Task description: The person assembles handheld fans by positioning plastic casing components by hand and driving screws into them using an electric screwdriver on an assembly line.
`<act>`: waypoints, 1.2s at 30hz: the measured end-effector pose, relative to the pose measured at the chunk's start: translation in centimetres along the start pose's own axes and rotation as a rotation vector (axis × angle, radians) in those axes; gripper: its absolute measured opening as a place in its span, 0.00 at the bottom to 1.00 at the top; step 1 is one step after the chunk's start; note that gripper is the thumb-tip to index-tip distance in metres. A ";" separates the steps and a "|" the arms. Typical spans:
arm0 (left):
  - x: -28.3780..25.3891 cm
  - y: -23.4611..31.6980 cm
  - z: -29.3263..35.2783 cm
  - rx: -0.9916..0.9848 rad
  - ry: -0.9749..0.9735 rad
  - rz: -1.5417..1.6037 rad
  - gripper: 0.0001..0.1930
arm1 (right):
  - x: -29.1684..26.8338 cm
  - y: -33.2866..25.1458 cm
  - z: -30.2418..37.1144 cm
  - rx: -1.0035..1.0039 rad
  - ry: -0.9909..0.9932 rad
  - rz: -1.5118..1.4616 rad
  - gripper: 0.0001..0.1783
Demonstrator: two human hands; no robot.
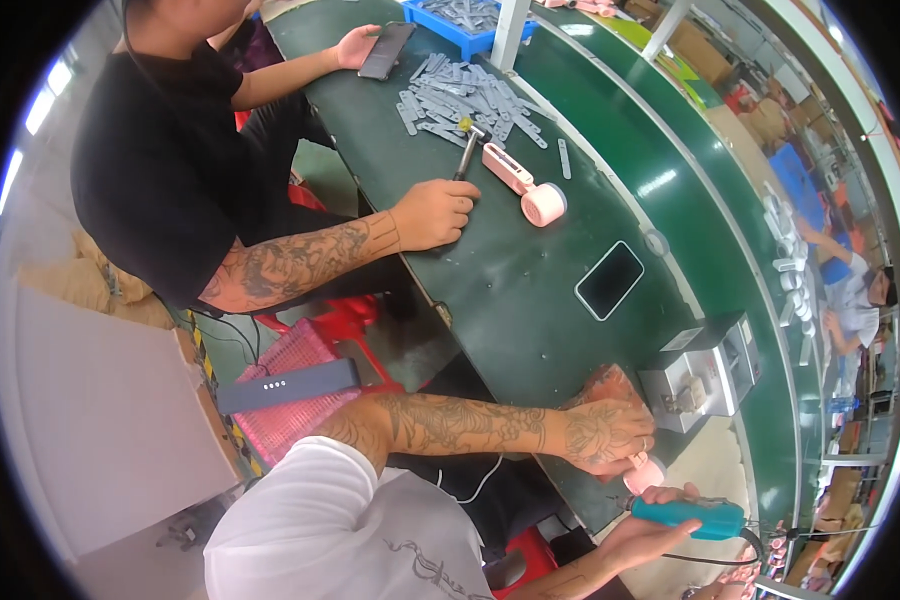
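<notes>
My left hand (608, 436) reaches across to the bench's near right part, its fingers curled down over a round pink part (644, 475) that looks like the head of a small handheld fan. A reddish-brown piece (610, 383) sits partly hidden under that hand. In my right hand (642, 530) lies a teal electric screwdriver (705, 518) with a dark cord, its tip pointing left toward the pink part. Whether the tip touches it, I cannot tell. Next to my left hand stands a silver metal box (695, 385).
A co-worker in black sits at left, one hand (435, 213) on a hammer (467, 155), the other holding a phone (385, 52). On the green bench (510, 300) are a pink handheld fan (543, 203), a white-edged phone (610, 280) and piled grey strips (460, 95). A green conveyor (660, 180) runs alongside.
</notes>
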State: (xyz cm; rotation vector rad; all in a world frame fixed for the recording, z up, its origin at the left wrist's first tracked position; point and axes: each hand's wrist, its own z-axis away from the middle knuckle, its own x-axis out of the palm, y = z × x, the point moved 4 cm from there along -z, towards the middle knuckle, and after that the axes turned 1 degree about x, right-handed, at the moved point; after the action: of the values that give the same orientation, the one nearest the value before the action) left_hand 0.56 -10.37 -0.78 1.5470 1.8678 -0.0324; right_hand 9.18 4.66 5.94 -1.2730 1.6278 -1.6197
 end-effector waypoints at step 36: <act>-0.5 -3.0 -2.7 -0.259 -0.294 0.079 0.18 | 5.2 1.1 -12.7 -0.384 -0.087 0.122 0.35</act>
State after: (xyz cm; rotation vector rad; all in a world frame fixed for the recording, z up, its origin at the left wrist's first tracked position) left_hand -3.36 -10.48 0.36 1.3555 1.5156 0.0173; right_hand -4.33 6.05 8.18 -1.3729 1.9825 -1.1984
